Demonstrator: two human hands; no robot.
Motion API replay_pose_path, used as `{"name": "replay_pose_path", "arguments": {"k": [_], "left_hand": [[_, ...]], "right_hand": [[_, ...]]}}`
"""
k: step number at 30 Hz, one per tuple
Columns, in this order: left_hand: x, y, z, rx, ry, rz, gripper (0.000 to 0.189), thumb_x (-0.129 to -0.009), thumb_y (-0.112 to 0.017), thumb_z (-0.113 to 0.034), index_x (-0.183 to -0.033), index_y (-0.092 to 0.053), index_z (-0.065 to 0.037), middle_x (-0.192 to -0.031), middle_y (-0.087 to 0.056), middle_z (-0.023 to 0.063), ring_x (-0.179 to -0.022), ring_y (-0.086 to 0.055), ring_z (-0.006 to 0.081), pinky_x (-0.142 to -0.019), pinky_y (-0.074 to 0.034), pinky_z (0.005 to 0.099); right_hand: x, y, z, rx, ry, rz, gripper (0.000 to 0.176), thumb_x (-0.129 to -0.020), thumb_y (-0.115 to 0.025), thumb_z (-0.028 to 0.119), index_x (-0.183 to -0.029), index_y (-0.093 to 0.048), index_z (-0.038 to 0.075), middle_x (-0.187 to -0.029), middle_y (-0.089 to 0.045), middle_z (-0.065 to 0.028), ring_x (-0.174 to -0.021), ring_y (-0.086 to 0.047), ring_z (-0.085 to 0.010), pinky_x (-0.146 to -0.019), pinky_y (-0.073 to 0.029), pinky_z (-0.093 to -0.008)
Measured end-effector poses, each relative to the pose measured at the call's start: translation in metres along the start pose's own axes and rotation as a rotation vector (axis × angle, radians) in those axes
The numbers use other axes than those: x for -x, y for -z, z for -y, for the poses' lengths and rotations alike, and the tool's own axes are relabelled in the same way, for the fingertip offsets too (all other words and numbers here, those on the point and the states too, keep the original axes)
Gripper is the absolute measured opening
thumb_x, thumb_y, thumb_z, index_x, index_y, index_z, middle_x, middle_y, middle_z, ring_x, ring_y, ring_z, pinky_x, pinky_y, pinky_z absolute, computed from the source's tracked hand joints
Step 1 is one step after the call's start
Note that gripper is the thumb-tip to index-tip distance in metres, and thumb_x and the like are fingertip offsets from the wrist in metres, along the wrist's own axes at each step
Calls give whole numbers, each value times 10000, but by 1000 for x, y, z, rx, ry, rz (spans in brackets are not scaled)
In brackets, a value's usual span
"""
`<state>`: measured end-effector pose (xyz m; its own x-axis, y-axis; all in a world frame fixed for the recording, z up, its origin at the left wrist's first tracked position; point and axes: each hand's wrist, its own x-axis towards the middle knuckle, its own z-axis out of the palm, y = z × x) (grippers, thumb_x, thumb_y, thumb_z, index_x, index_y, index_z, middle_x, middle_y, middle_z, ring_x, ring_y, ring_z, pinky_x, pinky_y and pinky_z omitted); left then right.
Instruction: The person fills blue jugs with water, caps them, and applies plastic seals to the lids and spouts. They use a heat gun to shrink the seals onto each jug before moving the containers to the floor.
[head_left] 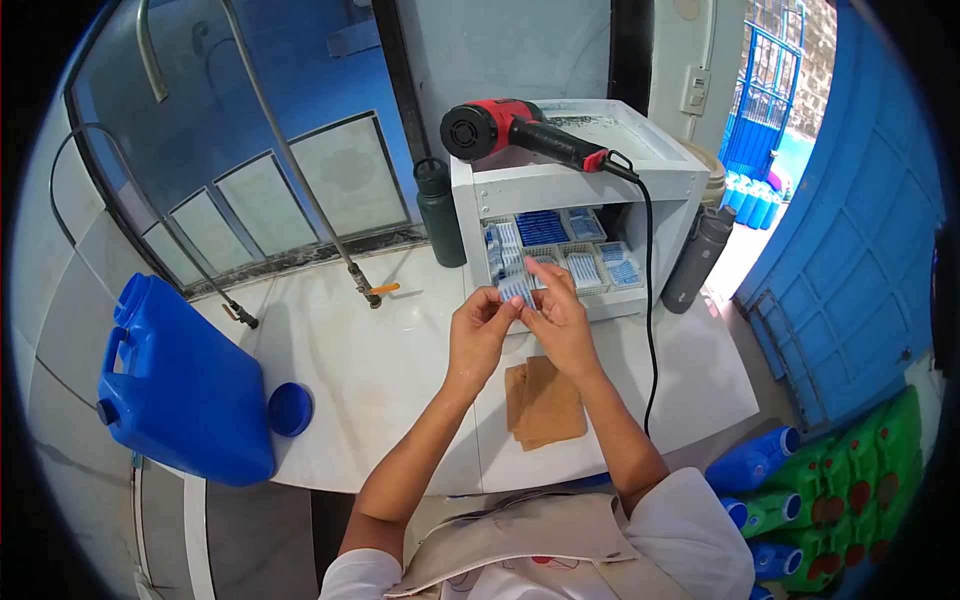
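My left hand (480,330) and my right hand (558,318) meet over the white counter (380,380), both pinching a small blue-and-white label strip (517,291) between the fingertips. Just behind them stands a white shelf box (575,180) whose open front holds several trays of the same blue-and-white labels (560,250). A stack of brown cardboard pieces (543,402) lies on the counter under my right wrist.
A red and black heat gun (520,130) rests on the shelf box, its cord (650,300) hanging down the right side. Two dark bottles (440,212) (697,258) flank the box. A blue jerrycan (175,385) and its blue cap (290,408) sit left. Blue bottles and green crates (850,480) lie lower right.
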<state>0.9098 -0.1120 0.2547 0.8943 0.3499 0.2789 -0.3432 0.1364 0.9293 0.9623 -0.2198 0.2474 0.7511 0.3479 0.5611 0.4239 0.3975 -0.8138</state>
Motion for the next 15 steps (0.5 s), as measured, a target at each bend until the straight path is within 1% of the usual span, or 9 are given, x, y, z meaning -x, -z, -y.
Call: {"name": "replay_pose_path", "arguments": {"k": [2,4,5,7,8,10,11,13,15], "left_hand": [[7,8,-5,-27,-14,-9,125,-852,-610,-87,-940,-601,1,-804,-599,13,-700,-503,60,-648,-417,202],[12,16,-12,-54,-33,-24,137,-853,-609,-87,-957,-596,0,-806,-603,11,-699,-503,61,-660,-423,212],[12,19,-17,-80,-29,-29,140,-852,-608,-84,-962,-596,2,-797,-596,8,-694,-499,61,-655,-422,214],[15,21,-27,-107,-29,-44,143,-852,-608,-81,-967,-596,3,-788,-589,4,-690,-496,60,-649,-421,216],[17,18,-32,-69,-49,-81,126,-845,-616,-78,-939,-595,3,-767,-586,5,-681,-502,62,-627,-421,208],[20,21,-37,-34,-71,-123,112,-839,-625,-76,-911,-594,4,-747,-583,7,-672,-507,63,-604,-422,200],[20,23,-36,-31,-53,-144,95,-836,-634,-90,-881,-588,-20,-742,-571,-1,-680,-505,61,-622,-421,205],[22,28,-37,-26,-36,-167,88,-834,-643,-105,-850,-582,-43,-737,-559,-9,-688,-504,60,-640,-421,210],[23,35,-42,-68,-13,-166,105,-826,-656,-120,-817,-565,-68,-747,-571,-10,-687,-518,65,-654,-429,215]], "right_hand": [[3,-4,13,-254,-111,-26,209,-858,-571,38,-1053,-636,0,-1144,-475,-83,-928,-549,-127,-788,-449,-250],[5,-1,21,-160,-216,113,197,-867,-574,64,-1025,-622,-42,-1036,-543,-56,-846,-554,-94,-736,-446,-228],[5,0,19,-162,-215,126,197,-867,-574,64,-1025,-622,-42,-1036,-543,-56,-846,-554,-94,-736,-446,-228],[4,-4,13,-46,-333,114,175,-868,-588,105,-968,-638,-30,-854,-597,-19,-747,-540,-62,-676,-435,-209],[4,-8,15,-49,-332,125,175,-868,-588,105,-968,-638,-30,-854,-597,-19,-747,-540,-62,-676,-435,-209],[5,-17,21,-156,-363,63,176,-869,-597,141,-923,-647,-19,-733,-604,7,-683,-516,-46,-645,-420,-192],[5,-22,22,-159,-363,69,176,-869,-597,141,-923,-647,-19,-733,-604,7,-683,-516,-46,-645,-420,-192],[7,-28,24,-346,-398,1,168,-867,-598,141,-907,-652,-12,-774,-615,-10,-691,-512,-44,-642,-422,-197],[7,-30,28,-271,-365,1,169,-866,-600,141,-896,-658,-15,-773,-616,-13,-691,-515,-47,-644,-424,-199]]}}
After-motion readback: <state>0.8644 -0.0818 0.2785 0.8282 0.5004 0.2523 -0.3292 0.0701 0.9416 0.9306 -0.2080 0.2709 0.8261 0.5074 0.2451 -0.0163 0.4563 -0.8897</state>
